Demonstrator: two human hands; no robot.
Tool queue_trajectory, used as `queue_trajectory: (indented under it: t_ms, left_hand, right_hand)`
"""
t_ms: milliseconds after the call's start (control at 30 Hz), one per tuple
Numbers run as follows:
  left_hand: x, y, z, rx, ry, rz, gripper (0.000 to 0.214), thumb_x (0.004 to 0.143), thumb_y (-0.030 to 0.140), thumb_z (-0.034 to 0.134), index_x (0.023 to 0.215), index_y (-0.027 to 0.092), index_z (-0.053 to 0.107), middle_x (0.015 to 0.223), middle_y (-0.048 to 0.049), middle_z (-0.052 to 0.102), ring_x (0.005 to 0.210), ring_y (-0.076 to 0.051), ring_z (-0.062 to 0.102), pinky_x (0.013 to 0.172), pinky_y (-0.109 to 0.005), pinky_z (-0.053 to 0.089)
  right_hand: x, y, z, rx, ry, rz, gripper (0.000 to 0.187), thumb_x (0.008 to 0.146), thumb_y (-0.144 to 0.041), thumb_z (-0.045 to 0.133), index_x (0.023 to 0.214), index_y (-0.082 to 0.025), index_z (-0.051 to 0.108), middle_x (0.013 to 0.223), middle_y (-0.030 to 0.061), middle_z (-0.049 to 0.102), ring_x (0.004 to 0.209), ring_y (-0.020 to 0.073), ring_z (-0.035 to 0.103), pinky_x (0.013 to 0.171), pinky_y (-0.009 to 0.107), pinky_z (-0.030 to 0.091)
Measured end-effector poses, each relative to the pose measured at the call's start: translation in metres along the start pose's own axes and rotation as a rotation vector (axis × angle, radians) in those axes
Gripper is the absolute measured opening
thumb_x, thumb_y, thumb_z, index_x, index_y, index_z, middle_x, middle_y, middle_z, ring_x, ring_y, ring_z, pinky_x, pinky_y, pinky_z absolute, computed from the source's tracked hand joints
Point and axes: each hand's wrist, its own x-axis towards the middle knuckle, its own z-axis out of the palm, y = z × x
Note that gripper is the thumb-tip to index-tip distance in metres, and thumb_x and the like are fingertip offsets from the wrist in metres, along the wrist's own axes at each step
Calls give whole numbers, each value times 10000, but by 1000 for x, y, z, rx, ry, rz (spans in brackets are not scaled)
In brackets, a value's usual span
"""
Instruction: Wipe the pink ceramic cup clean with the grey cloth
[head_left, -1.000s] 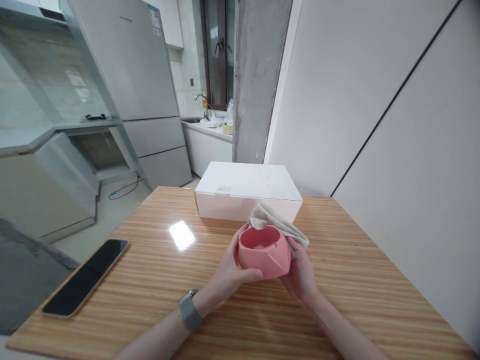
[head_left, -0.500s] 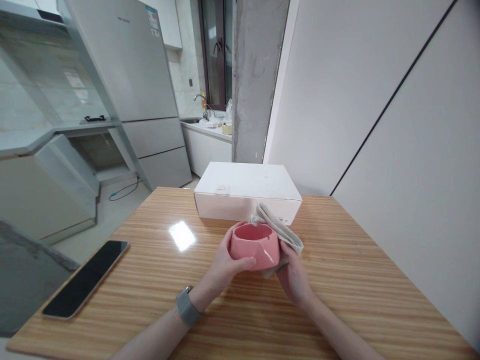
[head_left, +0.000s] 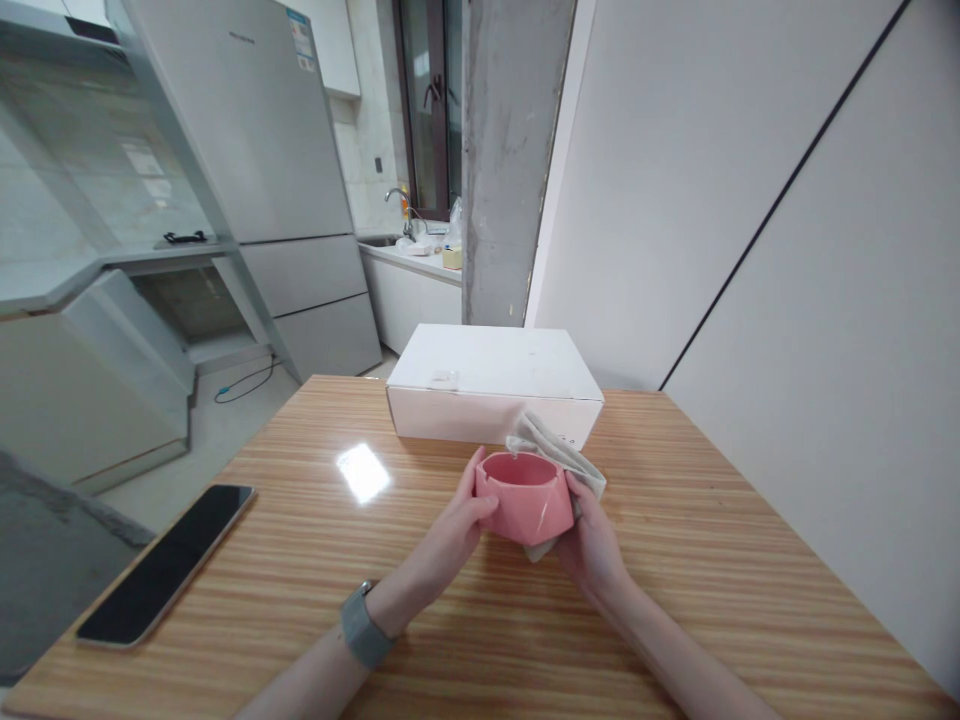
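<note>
Between my two hands is a glossy pink faceted ashtray (head_left: 525, 505), held up above the table with its notched rim facing upward. My left hand (head_left: 469, 510) grips its left side, the thumb lying on the front wall. A light grey cloth (head_left: 559, 445) is bunched behind and to the right of the ashtray, with a corner hanging out below. My right hand (head_left: 592, 535) has hold of this cloth and presses against the ashtray's right side. Some of the right fingers are hidden behind the ashtray and cloth.
A white box (head_left: 495, 385) lies on the wooden table (head_left: 705, 560) just beyond my hands. At the left edge rests a black phone (head_left: 169, 565). Past the table stand a fridge (head_left: 255, 150) and a sink counter; a white wall rises on the right.
The ashtray has turned in my hands, bringing a rim notch to the left side, and shifted slightly right. My left hand has moved its grip; its thumb sits further left.
</note>
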Motion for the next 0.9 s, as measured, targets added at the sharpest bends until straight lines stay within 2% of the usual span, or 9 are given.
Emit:
queue_trajectory:
  t_ms: [100, 167, 267, 433, 667, 767, 900]
  left_hand:
    - [-1, 2, -4, 104, -23, 20, 814, 791, 339, 738, 1492, 240, 335, 1522, -105, 412, 1415, -270, 341, 1160, -393, 267]
    - [-1, 3, -6, 154, -14, 63, 814, 751, 342, 784, 1459, 219, 401, 1465, -135, 483, 1358, -305, 421, 1125, -428, 320]
    - [0, 2, -7, 122, -20, 108, 899, 636, 357, 864, 1424, 212, 454, 1404, -157, 541, 1297, -349, 478, 1078, -462, 369]
    - [0, -1, -5, 61, -83, 166, 913, 596, 356, 884, 1404, 233, 477, 1374, -145, 566, 1278, -341, 496, 1037, -422, 407]
    - [3, -1, -5, 97, 85, 184, 783, 610, 377, 867, 1288, 197, 519, 1266, -148, 632, 1139, -303, 592, 891, -348, 486]
    - [5, -2, -7, 124, 140, 206, 749, 628, 355, 854, 1271, 198, 504, 1246, -139, 638, 1111, -281, 604, 877, -338, 492]
    - [8, -5, -12, 150, 186, 238, 711, 651, 340, 834, 1260, 199, 496, 1186, -129, 656, 1059, -262, 627, 867, -343, 503]
  right_hand:
    - [1, -3, -1, -3, 11, 4, 301, 735, -447, 718, 929, -219, 748, 1021, 21, 776, 1071, 255, 659, 969, 354, 501]
    - [0, -6, -1, 3, -13, 29, 308, 731, -449, 726, 926, -212, 747, 1010, 25, 778, 1070, 252, 661, 962, 347, 502]
    - [-6, -9, 3, 21, -74, 92, 366, 714, -464, 742, 975, -207, 746, 1045, 34, 772, 1122, 277, 641, 982, 378, 494]
    - [-12, -11, 8, 17, -110, 96, 379, 717, -489, 756, 988, -224, 749, 1102, 30, 758, 1211, 290, 592, 1039, 407, 457]
    - [-9, -2, 5, -42, -117, -45, 466, 731, -559, 749, 1072, -243, 733, 1179, 15, 730, 1294, 250, 530, 1139, 374, 366]
    - [-9, 5, 1, -79, -120, -53, 438, 747, -557, 738, 1084, -277, 727, 1202, -9, 718, 1319, 219, 509, 1157, 362, 346]
    - [-11, 11, -5, -109, -121, -47, 461, 715, -561, 768, 1102, -315, 718, 1217, -22, 710, 1319, 226, 513, 1161, 393, 348]
